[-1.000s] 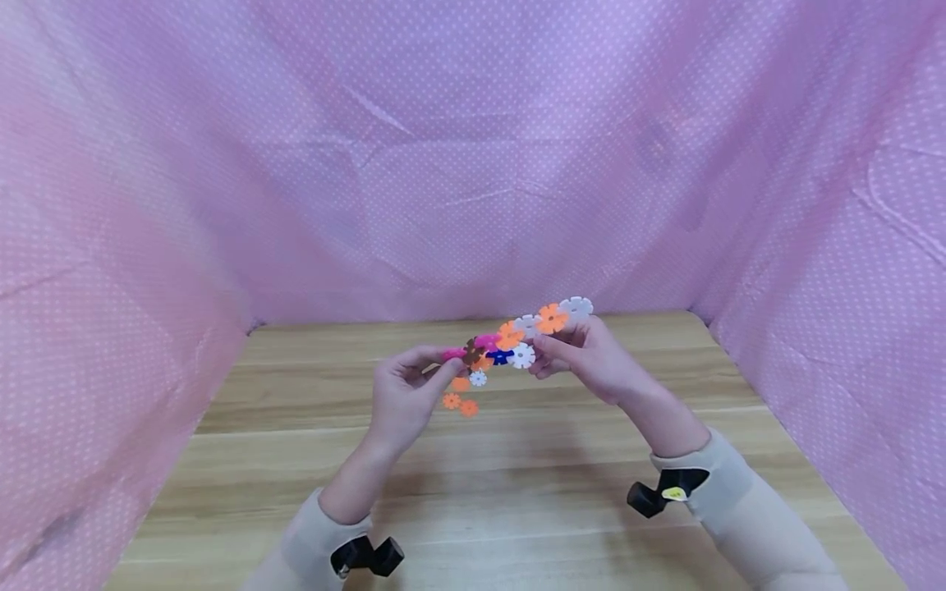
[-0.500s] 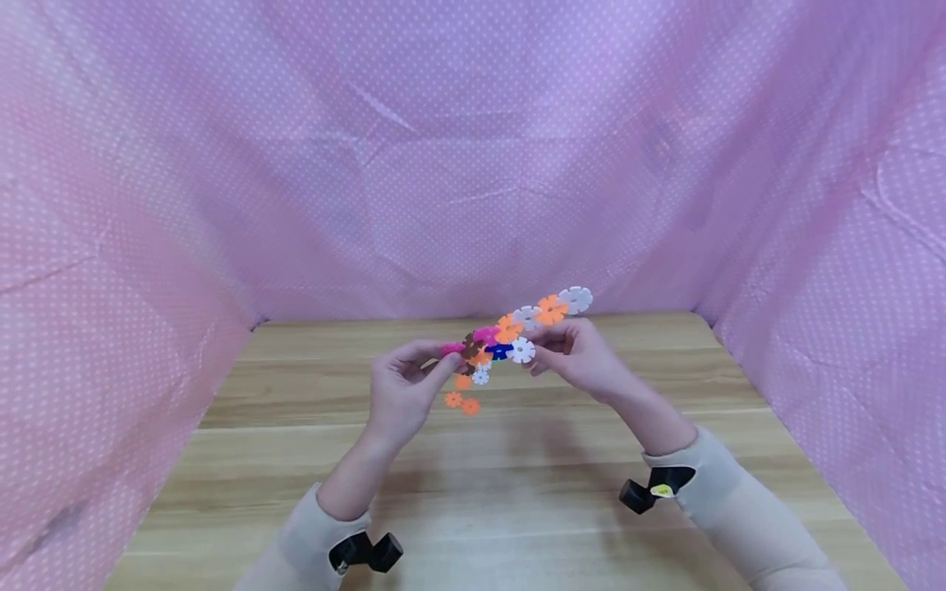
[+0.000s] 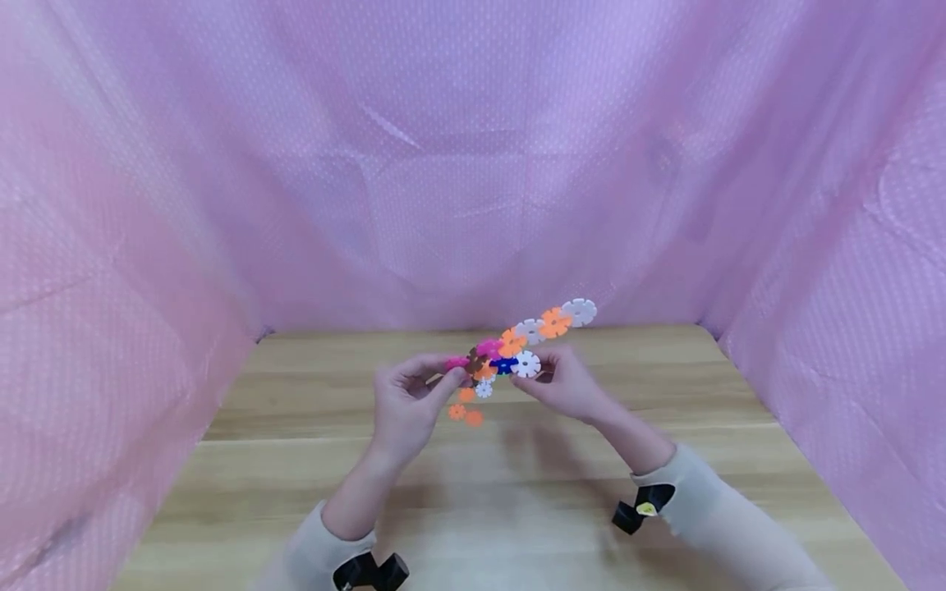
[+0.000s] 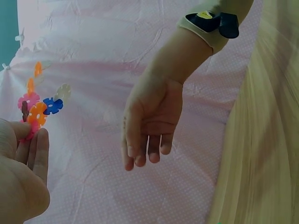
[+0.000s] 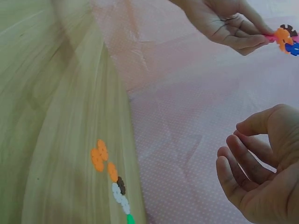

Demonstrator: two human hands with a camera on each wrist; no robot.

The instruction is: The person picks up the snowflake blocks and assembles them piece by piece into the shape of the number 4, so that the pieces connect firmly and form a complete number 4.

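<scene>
My left hand (image 3: 405, 406) pinches a pink snowflake disc (image 3: 456, 362) between thumb and fingers. That disc belongs to a joined build of plastic snowflake discs held above the table. One branch runs up and right through orange (image 3: 554, 322) and white discs; a shorter one ends in a blue disc (image 3: 504, 366) and a white disc (image 3: 527, 364). In the head view my right hand (image 3: 567, 384) appears close by that white disc. Both wrist views show it apart from the build, with relaxed, slightly bent fingers (image 5: 240, 158) and nothing between them.
Several loose discs lie on the wooden table (image 3: 296, 460) beneath the build: orange ones (image 5: 97, 158), a brown one (image 5: 121, 185), white ones (image 5: 117, 191) and part of a green one (image 5: 130, 219). Pink dotted cloth (image 3: 473, 164) surrounds the table at the back and sides.
My right hand has come away from the upper branch of white and orange discs, moving down and left. The left hand keeps its pinch on the build, nearly in place.
</scene>
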